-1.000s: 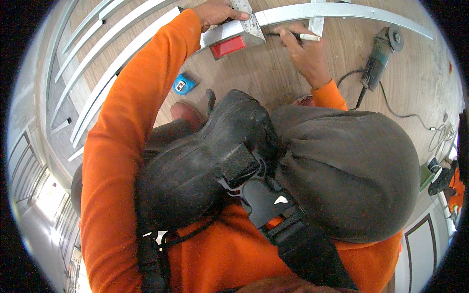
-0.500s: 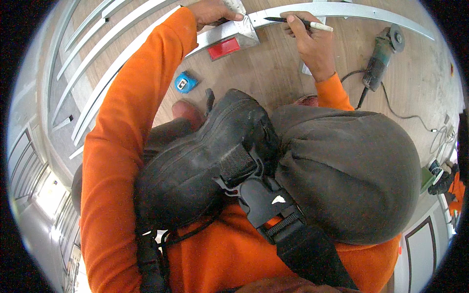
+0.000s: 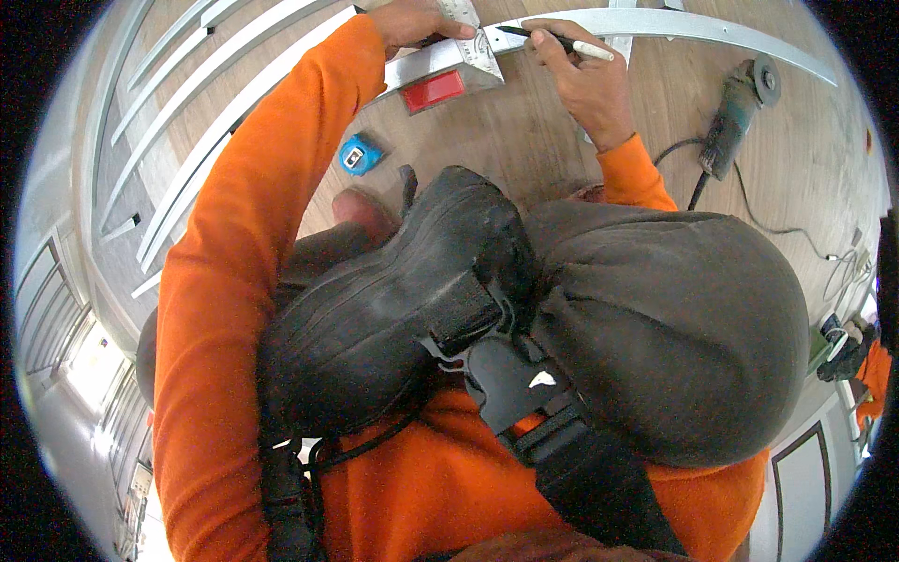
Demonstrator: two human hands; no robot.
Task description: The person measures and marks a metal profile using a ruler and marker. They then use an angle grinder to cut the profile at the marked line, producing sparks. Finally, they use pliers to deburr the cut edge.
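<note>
At the top, my left hand (image 3: 421,26) is closed on a silver metal square (image 3: 479,51) with printed scales, against a curved metal bar (image 3: 679,25). A metal piece with a red rectangle (image 3: 433,89) lies just below the square. My right hand (image 3: 576,84) grips a black-and-white marker (image 3: 590,50), its black tip on or just over the bar, right of the square. A blue tape measure (image 3: 359,155) lies on the wooden floor, below my left hand.
An angle grinder (image 3: 730,131) with a cord (image 3: 777,225) lies at right. Several curved metal strips (image 3: 173,140) lie at left on the floor (image 3: 534,150). A dark and orange heap (image 3: 852,361) sits at far right, near a door (image 3: 801,478). My foot (image 3: 361,211) shows below the tape.
My right hand, with the marker, has moved up and left, bringing the tip onto or just over the bar beside the square. My left hand has shifted only slightly.
</note>
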